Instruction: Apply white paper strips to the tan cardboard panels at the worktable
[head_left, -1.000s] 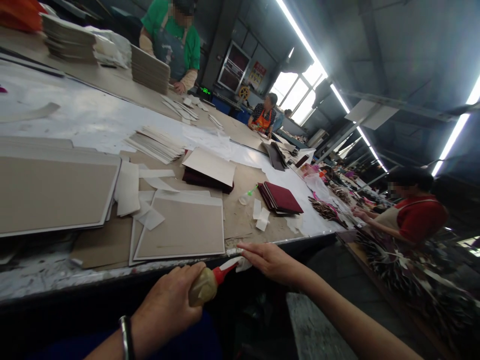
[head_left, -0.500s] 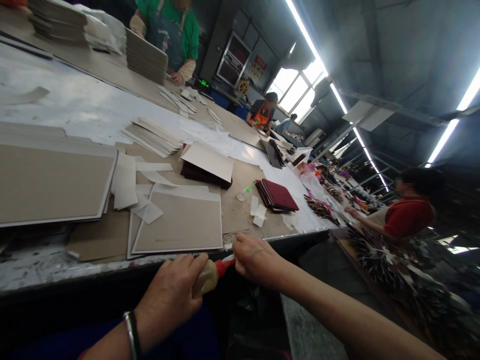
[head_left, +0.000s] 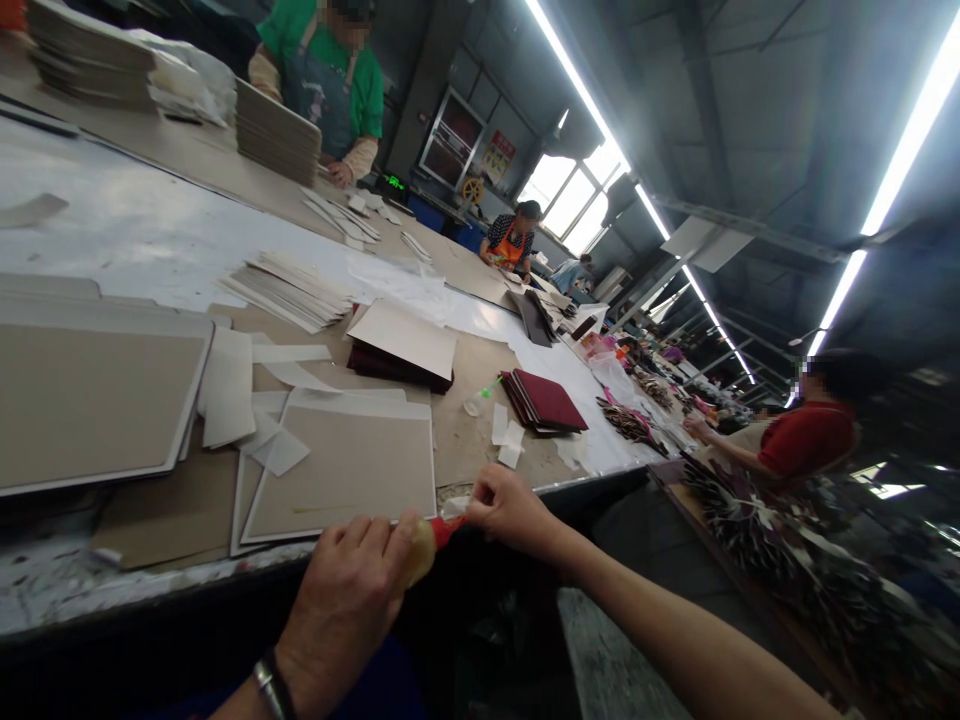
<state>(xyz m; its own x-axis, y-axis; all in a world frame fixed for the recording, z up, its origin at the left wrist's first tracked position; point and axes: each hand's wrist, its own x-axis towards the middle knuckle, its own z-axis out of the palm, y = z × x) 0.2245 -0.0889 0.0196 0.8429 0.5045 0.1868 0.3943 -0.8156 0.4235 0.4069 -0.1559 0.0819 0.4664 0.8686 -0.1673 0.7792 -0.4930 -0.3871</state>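
My left hand (head_left: 349, 585) is wrapped round a yellowish squeeze bottle (head_left: 421, 558) with a red nozzle (head_left: 444, 530), held at the table's front edge. The nozzle points right, toward my right hand (head_left: 517, 512). Thumb and fingers of that hand are pinched together right by the nozzle tip; what they hold, if anything, is too small to make out. Just beyond the hands lies a grey-brown board panel with white borders (head_left: 352, 465), partly over another. Loose white strips (head_left: 281, 445) rest on its upper left corner.
At left stands a stack of larger bordered panels (head_left: 90, 390). Farther back are a pile of white strips (head_left: 292, 290), maroon folders under a pale sheet (head_left: 405, 340), more maroon folders (head_left: 544, 400) and a small clear bottle (head_left: 476, 402). Several people work around, one in red (head_left: 806, 440) at right.
The view has shifted slightly, so the table's things sit farther left and a little lower. My right hand has turned somewhat, showing its pinched fingers more; the left still grips the bottle.
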